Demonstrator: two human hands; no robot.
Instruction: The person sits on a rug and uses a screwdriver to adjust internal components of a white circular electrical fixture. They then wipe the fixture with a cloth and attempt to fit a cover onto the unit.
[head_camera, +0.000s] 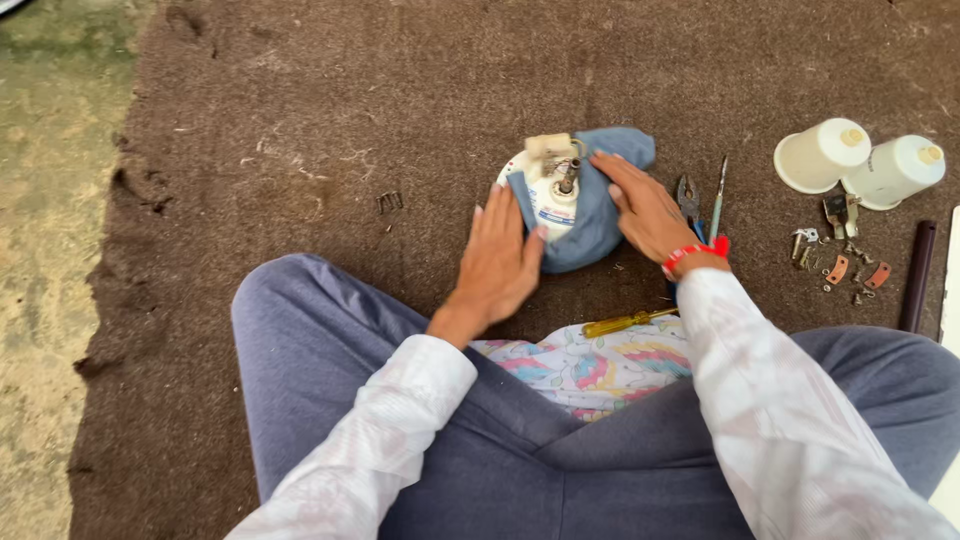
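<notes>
My grey trouser legs (330, 400) are closest. Both my hands lie flat and open, left hand (500, 262) and right hand (648, 208) pressing the blue cloth (592, 222) around the round white motor (548, 190) on the brown mat (300, 130). It looks half wrapped; small metal parts (840, 255) lie loose.

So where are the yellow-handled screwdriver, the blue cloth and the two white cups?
yellow-handled screwdriver (622, 323), head view, on the middle of its handle.
blue cloth (598, 215), head view, on the fold between the hands.
white cups (822, 155), head view, on the side of the left cup.

white slab (951, 280) edge-cut, metal bits (845, 262) — indistinct
</notes>
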